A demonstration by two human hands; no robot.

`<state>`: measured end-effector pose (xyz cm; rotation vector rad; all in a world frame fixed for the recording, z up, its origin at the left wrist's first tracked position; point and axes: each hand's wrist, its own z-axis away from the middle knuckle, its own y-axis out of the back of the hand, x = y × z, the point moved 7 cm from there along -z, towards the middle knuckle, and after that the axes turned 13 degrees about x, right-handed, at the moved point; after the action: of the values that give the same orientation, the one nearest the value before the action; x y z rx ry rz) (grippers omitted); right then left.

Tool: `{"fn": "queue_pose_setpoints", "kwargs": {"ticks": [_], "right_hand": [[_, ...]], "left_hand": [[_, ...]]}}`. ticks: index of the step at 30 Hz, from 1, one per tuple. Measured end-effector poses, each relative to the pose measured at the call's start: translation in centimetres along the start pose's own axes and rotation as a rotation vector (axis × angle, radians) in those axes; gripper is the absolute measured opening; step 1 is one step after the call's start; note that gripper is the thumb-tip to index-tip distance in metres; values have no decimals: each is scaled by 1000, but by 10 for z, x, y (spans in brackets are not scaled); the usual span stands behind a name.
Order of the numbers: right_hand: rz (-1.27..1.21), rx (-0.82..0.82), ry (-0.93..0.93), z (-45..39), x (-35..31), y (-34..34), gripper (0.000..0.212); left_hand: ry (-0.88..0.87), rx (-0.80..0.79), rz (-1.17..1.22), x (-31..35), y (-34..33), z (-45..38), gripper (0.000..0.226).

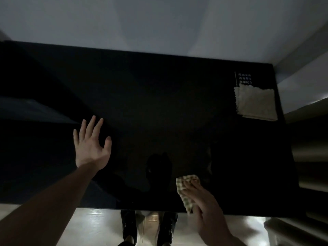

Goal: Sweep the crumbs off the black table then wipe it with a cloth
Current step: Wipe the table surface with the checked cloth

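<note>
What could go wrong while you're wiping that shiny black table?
The checked cloth under the right hand sits at the near edge of the black table, so crumbs could get pushed onto the floor by the shoes. The left hand is spread flat on the glossy top and may leave smudges. The room is dim, so tiny crumbs might be missed, and the folded beige cloth covers one corner.
</note>
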<state>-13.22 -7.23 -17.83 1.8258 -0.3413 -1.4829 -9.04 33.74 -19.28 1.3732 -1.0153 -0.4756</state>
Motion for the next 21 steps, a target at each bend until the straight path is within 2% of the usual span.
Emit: {"fn": "queue_pose_setpoints", "kwargs": {"ticks": [5,7,11,14,17,21], "right_hand": [[-119,234,-233,-97,23,40,51],[-79,319,-225,-161,30,60,49],[107,429,-86,-288,52,78,48],[258,411,-127,-356,84,81,50],[360,273,-157,-373,107,62,54],[440,294,-76,-314,94,40,55]], "left_hand": [[4,-5,-6,0,-2,0,73],[1,-6,-13,-2,-3,0,73],[-5,4,-4,-4,-5,-1,74],[-2,12,-5,-4,-6,-1,74],[-2,14,0,-3,-6,-2,74],[-3,16,0,-2,-5,0,74]]}}
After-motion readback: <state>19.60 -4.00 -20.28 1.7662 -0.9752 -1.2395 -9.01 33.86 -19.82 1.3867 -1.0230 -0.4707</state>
